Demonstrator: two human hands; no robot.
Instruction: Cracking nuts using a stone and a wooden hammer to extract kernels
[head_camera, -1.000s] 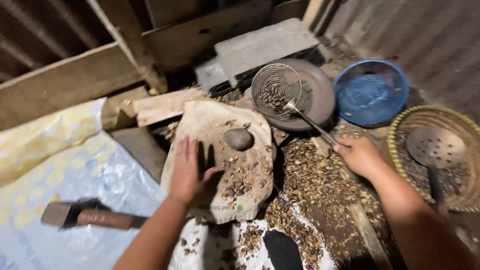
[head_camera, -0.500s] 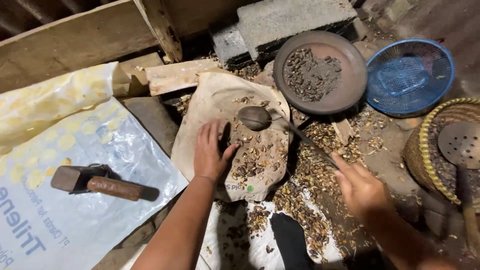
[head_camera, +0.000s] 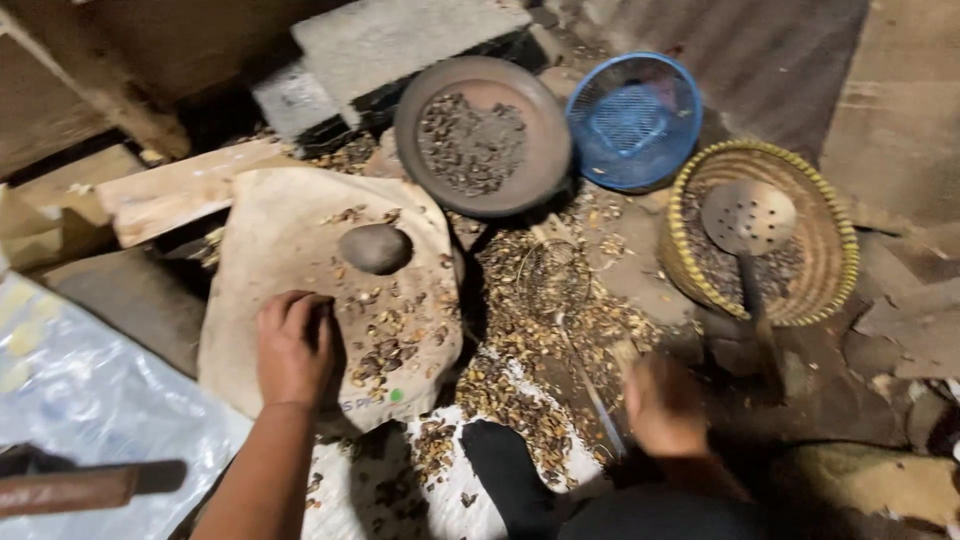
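Observation:
My left hand (head_camera: 293, 346) rests palm down with fingers bent on a tan sack-covered slab (head_camera: 300, 250) strewn with cracked shells; a round grey stone (head_camera: 375, 248) lies just above it. My right hand (head_camera: 662, 403), blurred, grips the handle of a wire strainer (head_camera: 555, 280) whose mesh head hovers over the heap of brown shells (head_camera: 520, 350) on the ground. A dark round pan (head_camera: 484, 135) holding shell pieces sits beyond the slab.
A blue plastic sieve basket (head_camera: 634, 120) stands right of the pan. A woven yellow basket (head_camera: 830, 240) holds a perforated metal ladle (head_camera: 748, 218). Concrete blocks (head_camera: 400, 45) and wooden planks (head_camera: 175, 190) lie behind. A hammer (head_camera: 80, 487) rests on a white sack (head_camera: 90, 400) at the left.
My right hand has pulled the wire strainer off the dark pan and down over the shell heap near me. The left hand has curled its fingers on the sack.

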